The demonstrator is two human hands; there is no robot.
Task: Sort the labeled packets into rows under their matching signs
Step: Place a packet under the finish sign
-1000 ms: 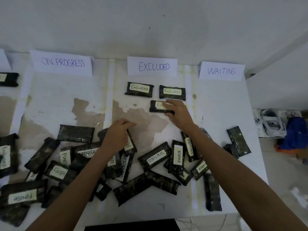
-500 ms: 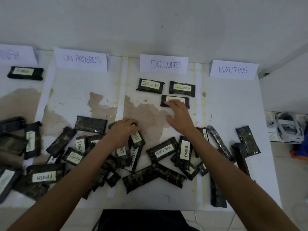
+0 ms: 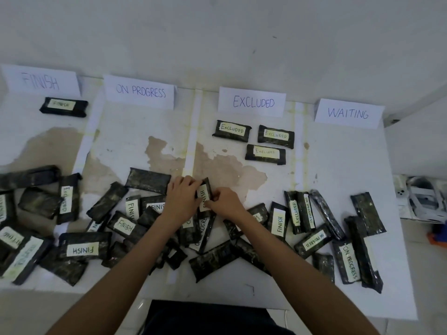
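Four paper signs stand at the table's far edge: FINISH (image 3: 41, 81), ON PROGRESS (image 3: 140, 91), EXCLUDED (image 3: 252, 102) and WAITING (image 3: 348, 113). One FINISH packet (image 3: 63, 107) lies under its sign. Three EXCLUDED packets (image 3: 265, 153) lie under theirs. A pile of dark labeled packets (image 3: 82, 249) covers the near half of the table. My left hand (image 3: 180, 200) and my right hand (image 3: 223, 204) meet at the middle of the pile, both holding an upright FINISH packet (image 3: 203, 195) by its edges.
The white table (image 3: 346, 170) has worn brown patches in the middle and white tape strips between columns. Bare surface lies under the ON PROGRESS and WAITING signs. White boxes (image 3: 420, 199) sit on the floor to the right. A wall rises behind the signs.
My right hand left the third EXCLUDED packet lying under its sign and came back to the pile. It joined my left hand on a FINISH packet. The view shifted left.
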